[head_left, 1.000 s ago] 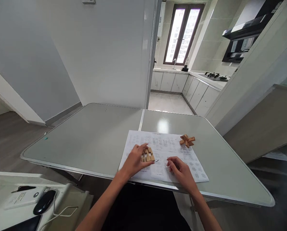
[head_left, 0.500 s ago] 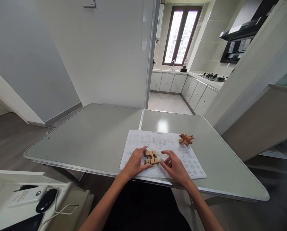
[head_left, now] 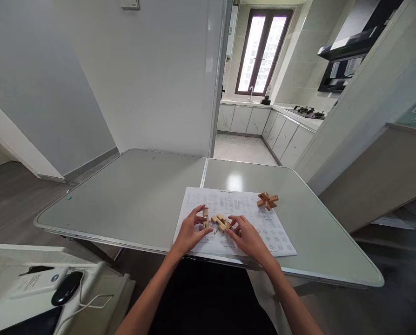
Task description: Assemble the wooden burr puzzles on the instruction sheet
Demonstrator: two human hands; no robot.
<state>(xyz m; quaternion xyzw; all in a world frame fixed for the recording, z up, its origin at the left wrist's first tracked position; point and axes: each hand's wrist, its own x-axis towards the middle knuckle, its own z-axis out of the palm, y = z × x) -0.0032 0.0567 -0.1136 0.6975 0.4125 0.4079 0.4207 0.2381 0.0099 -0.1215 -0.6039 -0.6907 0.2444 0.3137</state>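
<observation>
just below frame centre, the left hand (head_left: 189,231) pinches a small pale wooden block (head_left: 205,218) upright. the loose pale wooden puzzle pieces (head_left: 220,222) lie just right of it on the printed paper sheet (head_left: 229,204), touched by the right hand (head_left: 247,235), fingers half curled, grip unclear.

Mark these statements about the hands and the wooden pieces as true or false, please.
1. The left hand holds a small wooden piece upright. True.
2. The right hand rests on the cross-shaped puzzle. False: that puzzle lies apart, farther right on the printed sheet; the right hand touches the loose pieces.
3. The printed sheet lies under the loose pieces. True.
4. The black mouse sits on the table. False: it lies on a lower surface at the left.
</observation>
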